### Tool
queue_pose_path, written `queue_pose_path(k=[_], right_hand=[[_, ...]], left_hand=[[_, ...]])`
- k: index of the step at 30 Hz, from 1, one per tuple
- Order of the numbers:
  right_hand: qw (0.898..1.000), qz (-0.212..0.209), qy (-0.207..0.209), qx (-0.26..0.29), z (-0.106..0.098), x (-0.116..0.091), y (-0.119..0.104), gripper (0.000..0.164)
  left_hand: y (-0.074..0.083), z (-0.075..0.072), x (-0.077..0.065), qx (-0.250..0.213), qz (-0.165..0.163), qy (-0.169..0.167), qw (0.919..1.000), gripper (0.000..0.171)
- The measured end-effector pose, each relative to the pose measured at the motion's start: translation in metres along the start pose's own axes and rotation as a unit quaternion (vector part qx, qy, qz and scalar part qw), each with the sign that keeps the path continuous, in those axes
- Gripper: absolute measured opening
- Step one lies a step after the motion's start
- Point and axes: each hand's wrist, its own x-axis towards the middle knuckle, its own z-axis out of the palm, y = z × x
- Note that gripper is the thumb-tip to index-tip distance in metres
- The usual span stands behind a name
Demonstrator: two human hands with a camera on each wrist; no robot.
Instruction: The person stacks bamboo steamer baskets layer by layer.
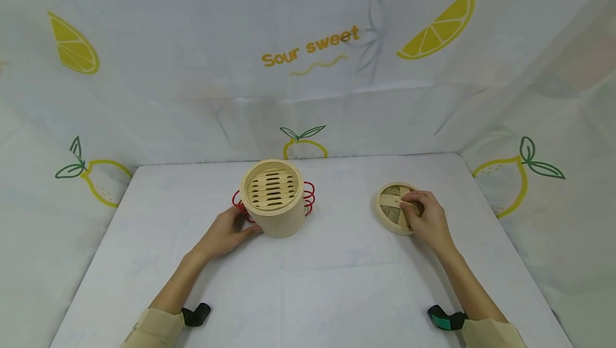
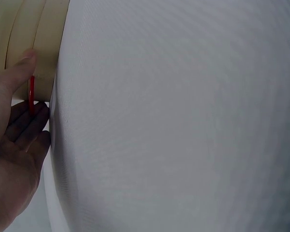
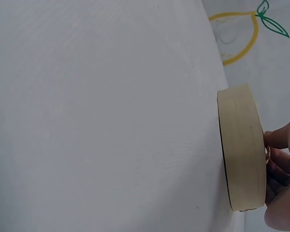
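Observation:
A stack of round bamboo steamer baskets [image 1: 281, 223] stands upright left of the table's middle, its slatted top uncovered. Red loop handles [image 1: 309, 198] stick out on both sides. My left hand [image 1: 228, 234] touches the stack's lower left side. In the left wrist view, the thumb [image 2: 21, 70] lies against the basket wall and the relaxed fingers reach behind a red handle [image 2: 32, 92]. On the right, my right hand [image 1: 430, 222] pinches the small loop on top of the bamboo steamer lid [image 1: 389, 210]. Whether the lid's rim [image 3: 241, 150] touches the table cannot be told.
A white cloth covers the table [image 1: 337, 294]. Behind it hangs a white curtain [image 1: 216, 70] with lemon prints. Both forearms wear black wrist devices, one on the left [image 1: 196, 315] and one on the right [image 1: 446, 318].

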Motion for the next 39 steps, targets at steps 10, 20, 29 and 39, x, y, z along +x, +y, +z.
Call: queue_pose_path(k=[10, 20, 29, 39], right_hand=[[1.0, 0.008, -0.004, -0.015, -0.0014, 0.0032, -0.0015, 0.011], [1.0, -0.005, 0.001, -0.012, 0.0, 0.003, 0.0008, 0.013], [1.0, -0.016, -0.01, -0.02, -0.002, 0.0015, 0.0013, 0.011], [0.999, -0.043, -0.011, -0.016, -0.0045, 0.0009, -0.0003, 0.009]], left_hand=[[0.0012, -0.0004, 0.0006, 0.0, 0.004, -0.001, 1.0, 0.058], [0.0002, 0.0003, -0.0003, 0.0, -0.001, 0.0, 1.0, 0.057], [-0.0014, 0.002, 0.0, -0.003, 0.0, -0.006, 1.0, 0.057], [-0.0003, 0.0007, -0.0005, 0.002, 0.001, -0.001, 1.0, 0.057]])
